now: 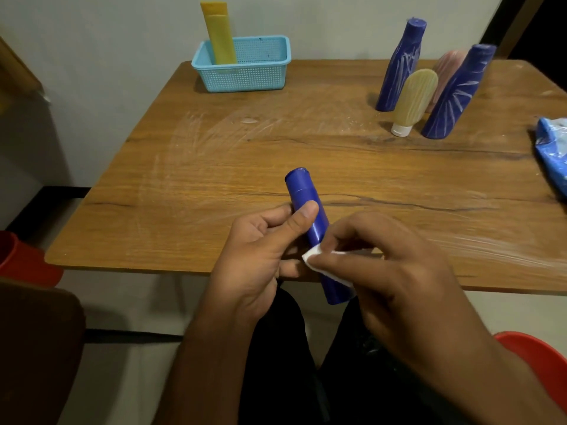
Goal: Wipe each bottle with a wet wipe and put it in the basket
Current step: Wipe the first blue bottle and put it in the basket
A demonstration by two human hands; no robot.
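The left hand [260,256] is closed round a blue bottle [310,222] above the near edge of the wooden table [184,194], thumb pressed on its upper body, cap end pointing away from the person. The right hand [395,271] pinches a white wet wipe [316,256] against the bottle's lower half. At the table's far edge, a light blue mesh basket [245,75] holds one upright yellow bottle [219,35]. At the table's far right stand two streaked blue bottles [399,65], a pink one [449,69] and a pale yellow tube [412,99].
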